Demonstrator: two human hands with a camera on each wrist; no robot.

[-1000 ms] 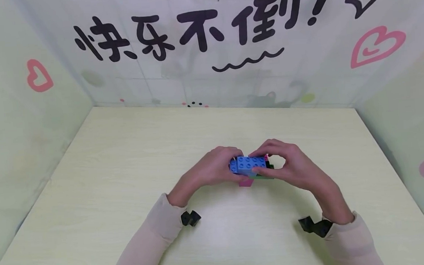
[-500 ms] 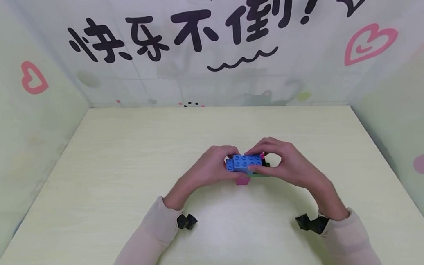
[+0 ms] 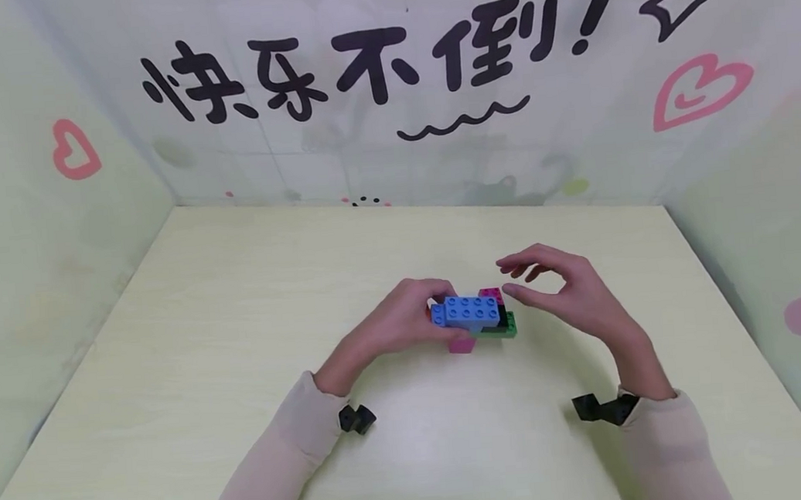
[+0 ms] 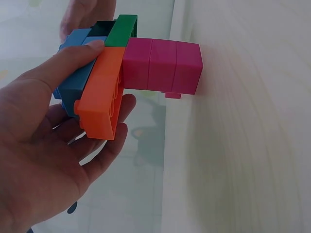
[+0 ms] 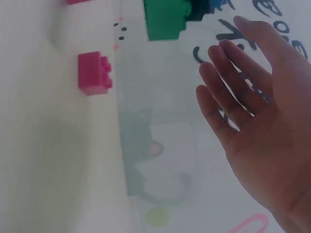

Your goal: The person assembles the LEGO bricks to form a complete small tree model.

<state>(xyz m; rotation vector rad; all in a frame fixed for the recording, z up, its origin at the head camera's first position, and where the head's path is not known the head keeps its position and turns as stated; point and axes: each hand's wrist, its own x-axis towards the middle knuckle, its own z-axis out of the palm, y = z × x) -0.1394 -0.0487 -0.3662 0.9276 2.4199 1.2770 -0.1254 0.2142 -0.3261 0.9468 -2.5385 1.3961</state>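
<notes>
In the head view my left hand grips the left side of a built piece of toy bricks. A blue brick lies on top, with a black brick beside it and a green brick lower down. The left wrist view shows an orange brick under the thumb and a column of pink bricks reaching to the tabletop. My right hand hovers just right of the build, fingers loosely bent and holding nothing. Behind the build a separate pink brick rests on the table.
The pale wooden table is enclosed by printed walls at the back, left and right. Black wrist mounts stick out from both sleeves.
My right hand has let go of the blue brick and moved right and away, uncovering the pink brick behind. The left hand keeps its grip on the build.
</notes>
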